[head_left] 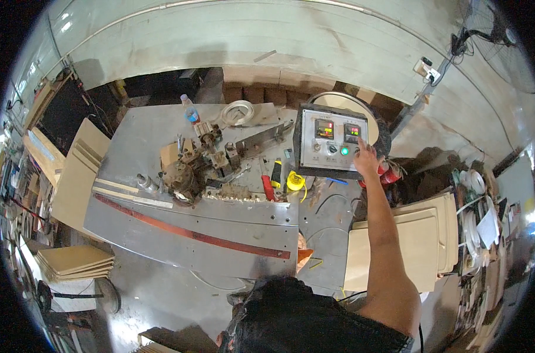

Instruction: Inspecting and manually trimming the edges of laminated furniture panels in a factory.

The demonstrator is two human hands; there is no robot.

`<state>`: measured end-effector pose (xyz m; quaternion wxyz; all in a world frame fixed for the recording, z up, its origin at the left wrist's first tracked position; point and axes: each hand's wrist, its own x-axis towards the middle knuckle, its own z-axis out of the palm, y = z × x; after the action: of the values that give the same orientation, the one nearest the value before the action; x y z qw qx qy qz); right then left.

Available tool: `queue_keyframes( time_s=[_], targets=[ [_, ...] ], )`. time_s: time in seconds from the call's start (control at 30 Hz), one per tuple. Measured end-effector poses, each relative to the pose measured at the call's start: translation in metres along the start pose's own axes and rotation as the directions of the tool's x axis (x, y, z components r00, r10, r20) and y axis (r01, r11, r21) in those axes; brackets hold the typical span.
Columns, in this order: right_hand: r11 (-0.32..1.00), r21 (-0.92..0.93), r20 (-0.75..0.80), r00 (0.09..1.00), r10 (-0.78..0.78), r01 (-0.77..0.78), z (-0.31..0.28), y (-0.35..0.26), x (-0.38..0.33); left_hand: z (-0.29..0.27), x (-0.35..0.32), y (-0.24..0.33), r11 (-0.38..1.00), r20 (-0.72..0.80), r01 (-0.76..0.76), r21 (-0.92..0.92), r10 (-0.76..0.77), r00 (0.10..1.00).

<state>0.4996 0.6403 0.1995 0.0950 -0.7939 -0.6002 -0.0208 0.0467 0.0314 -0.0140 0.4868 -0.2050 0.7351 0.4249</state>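
Nearest, cream boards (417, 247) stack right of the steel machine table (220, 217), open floor on the near left. Right hand (365, 157) reaches far to the grey control box (333, 141), fingertip at its buttons, other fingers loosely curled, gripping nothing. Box looks rigid, fixed, heavy; only press its small hard buttons. Sharp table edges and the cluttered mechanism (202, 167) crowd left. Left hand is out of view.

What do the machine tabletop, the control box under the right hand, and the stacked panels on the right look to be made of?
The tabletop looks like bare sheet metal: grey, scuffed, with a dull sheen. The control box seems to have a brushed metal face in a dark housing; the right hand touches it. The stacked panels look like pale, matte wood-based board, possibly laminated.
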Motion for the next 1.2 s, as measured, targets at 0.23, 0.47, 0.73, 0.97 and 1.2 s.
queue_keyframes(
  time_s=[0.23, 0.47, 0.73, 0.97, 1.2],
  targets=[
    [0.988, -0.076, -0.035, 0.990, -0.139, 0.136, -0.002, -0.006, -0.008, 0.002, 0.010, -0.002, 1.000, -0.012, 0.009, 0.028, -0.009, 1.000],
    [0.984, -0.113, 0.021, 0.990, -0.137, 0.138, -0.009, -0.014, -0.011, -0.002, 0.020, -0.009, 0.998, -0.003, -0.003, 0.063, 0.003, 1.000],
    [0.953, -0.254, 0.166, 0.978, -0.125, 0.165, -0.015, -0.050, 0.007, -0.045, 0.134, -0.094, 0.980, 0.081, -0.123, 0.155, 0.111, 0.990],
    [0.900, -0.025, -0.367, 0.833, -0.414, 0.436, 0.025, -0.078, -0.050, -0.061, 0.094, -0.098, 0.963, -0.153, -0.270, -0.015, 0.265, 0.952],
    [0.416, 0.590, -0.285, 0.660, -0.695, 0.692, 0.113, -0.249, -0.271, -0.074, 0.054, -0.056, 0.998, -0.323, -0.056, 0.037, 0.065, 0.944]
  ],
)
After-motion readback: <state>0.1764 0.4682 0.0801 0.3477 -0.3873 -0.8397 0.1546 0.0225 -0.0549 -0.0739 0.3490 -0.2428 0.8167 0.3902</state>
